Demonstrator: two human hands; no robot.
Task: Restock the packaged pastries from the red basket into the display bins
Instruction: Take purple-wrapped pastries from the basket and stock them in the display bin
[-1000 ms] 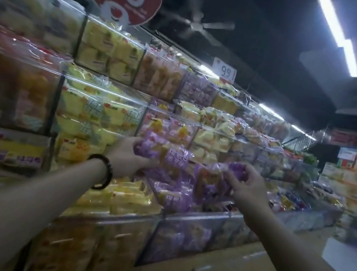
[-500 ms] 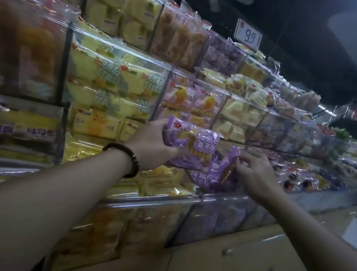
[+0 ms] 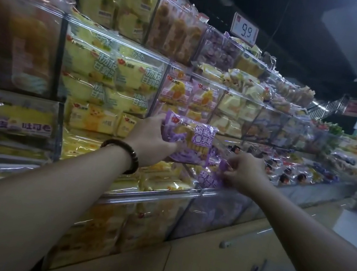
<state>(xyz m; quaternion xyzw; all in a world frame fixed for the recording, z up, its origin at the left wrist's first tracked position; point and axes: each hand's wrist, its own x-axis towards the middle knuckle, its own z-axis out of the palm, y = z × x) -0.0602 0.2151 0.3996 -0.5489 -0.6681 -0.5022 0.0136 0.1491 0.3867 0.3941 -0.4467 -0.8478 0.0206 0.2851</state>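
Since a second ago both hands have sunk from a raised spread of packs toward the bin, and the right hand has drawn closer to the left hand, which sits at its 9 o'clock. The left fingers curl round the end of a purple pack, holding it clear above the bin. At that pack's 5 o'clock, the right fingertips pinch the top edge of a second pack, which stands just behind the bin's clear front wall. The red basket is out of view.

The likely trouble is the film: it looks slick, and a pinch on one thin edge gives little hold, so the second pack could slide out and tip over the front wall to the floor. The left pack, released too far toward 8 o'clock, would land among the yellow packs in the neighbouring bin. Pressing either down hard to seat it could squash the soft pastry inside.
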